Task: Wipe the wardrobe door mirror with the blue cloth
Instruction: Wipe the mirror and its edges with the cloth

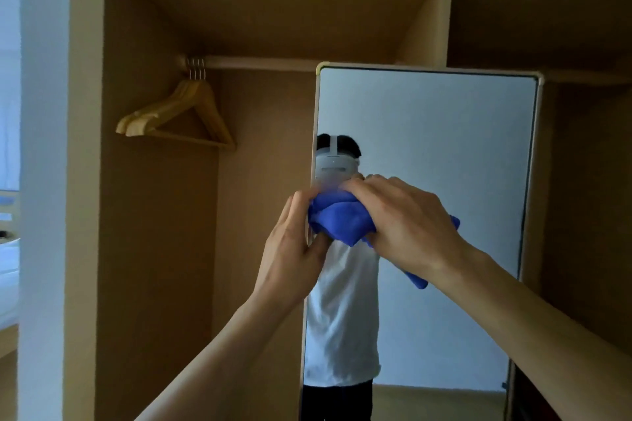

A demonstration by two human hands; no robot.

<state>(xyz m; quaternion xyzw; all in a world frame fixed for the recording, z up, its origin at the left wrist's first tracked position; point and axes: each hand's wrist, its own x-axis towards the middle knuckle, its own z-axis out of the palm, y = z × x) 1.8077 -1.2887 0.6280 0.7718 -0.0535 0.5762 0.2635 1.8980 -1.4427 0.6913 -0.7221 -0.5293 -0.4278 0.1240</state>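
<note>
The tall mirror (444, 147) with a pale frame stands inside the open wooden wardrobe, right of centre. A bunched blue cloth (338, 219) lies against the glass near the mirror's left edge, at mid height. My right hand (407, 222) covers the cloth from the right, fingers curled over it, and a tail of cloth hangs below my wrist. My left hand (294, 246) holds the mirror's left frame edge beside the cloth, thumb towards the glass. The glass reflects a person in a white shirt.
Several wooden hangers (181, 116) hang on the rail (260, 62) at the upper left of the wardrobe. A wooden divider panel (434, 17) rises above the mirror. A white wall (44, 147) and part of a bed (8, 280) lie at the far left.
</note>
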